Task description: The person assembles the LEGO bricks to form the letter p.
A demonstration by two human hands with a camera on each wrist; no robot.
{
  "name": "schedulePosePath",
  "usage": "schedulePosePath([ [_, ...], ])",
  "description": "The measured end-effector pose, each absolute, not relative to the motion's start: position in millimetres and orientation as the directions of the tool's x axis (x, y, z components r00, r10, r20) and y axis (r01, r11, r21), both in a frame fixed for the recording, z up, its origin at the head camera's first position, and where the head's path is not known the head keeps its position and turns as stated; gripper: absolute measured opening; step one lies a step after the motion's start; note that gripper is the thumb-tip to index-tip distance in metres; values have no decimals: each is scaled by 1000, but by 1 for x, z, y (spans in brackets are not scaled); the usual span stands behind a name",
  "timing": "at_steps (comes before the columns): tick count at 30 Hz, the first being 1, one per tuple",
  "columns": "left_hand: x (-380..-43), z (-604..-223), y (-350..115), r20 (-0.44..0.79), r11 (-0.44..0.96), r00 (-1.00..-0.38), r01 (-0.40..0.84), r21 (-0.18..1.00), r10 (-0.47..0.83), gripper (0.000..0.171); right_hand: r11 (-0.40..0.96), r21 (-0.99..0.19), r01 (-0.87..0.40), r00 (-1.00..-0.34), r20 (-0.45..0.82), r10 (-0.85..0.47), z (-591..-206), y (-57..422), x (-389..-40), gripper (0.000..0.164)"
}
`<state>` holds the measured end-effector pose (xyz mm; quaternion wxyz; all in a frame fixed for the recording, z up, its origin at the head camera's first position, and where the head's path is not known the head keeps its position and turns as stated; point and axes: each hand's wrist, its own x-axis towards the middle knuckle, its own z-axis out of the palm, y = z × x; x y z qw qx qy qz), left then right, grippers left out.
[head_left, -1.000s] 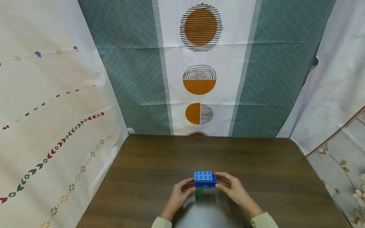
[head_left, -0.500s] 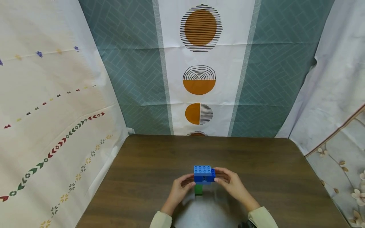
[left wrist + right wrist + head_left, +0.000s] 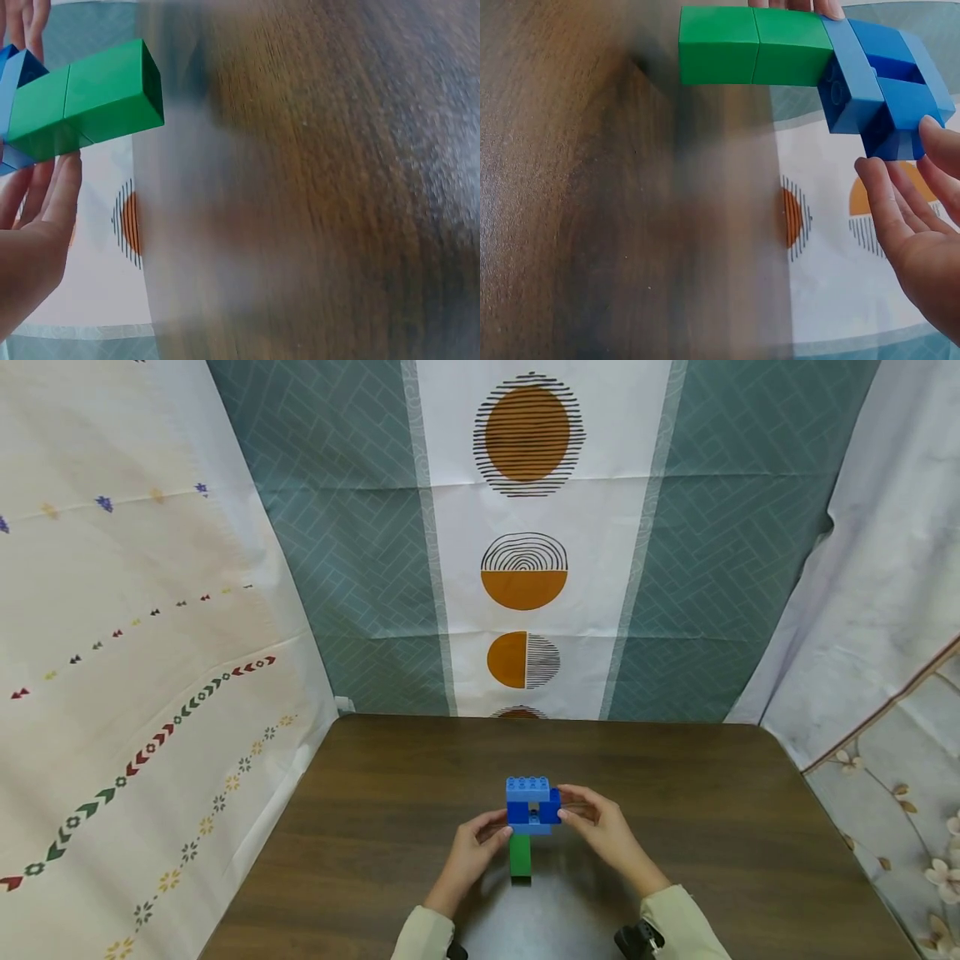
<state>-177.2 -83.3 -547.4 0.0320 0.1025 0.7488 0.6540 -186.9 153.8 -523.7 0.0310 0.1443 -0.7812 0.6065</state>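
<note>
Toy building bricks are joined into one upright piece. Two green bricks (image 3: 754, 46) form its stem, under a light blue brick (image 3: 853, 75). Dark blue bricks (image 3: 551, 812) sit above that with a gap between them, and another light blue brick (image 3: 527, 793) with studs caps the piece. My left hand (image 3: 472, 858) pinches the blue part from the left side. From the right, my right hand (image 3: 611, 839) grips a dark blue brick, thumb in front. The stem's lower end appears raised off the table.
A dark brown wooden table (image 3: 360, 843) spreads beneath the hands, with a patterned cloth (image 3: 360, 568) hanging behind its far edge. Pale cloths hang at the left (image 3: 172, 693) and right (image 3: 862, 610). A black wrist device (image 3: 640, 937) shows at the right sleeve.
Both hands have raised the brick piece and tilted it so its front faces me. More of the green stem shows now, along with the gap between the dark blue bricks.
</note>
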Motion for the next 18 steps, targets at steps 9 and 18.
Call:
schedulePosePath([
  [9, -166, -523, -82, 93, 129, -979, 117, 985, 180, 33, 217, -961, -174, -977, 141, -159, -527, 149, -193, 37],
  [18, -183, -547, -82, 69, 153, -986, 92, 984, 150, 33, 186, -971, -153, -981, 127, -148, -537, 148, -204, 36],
])
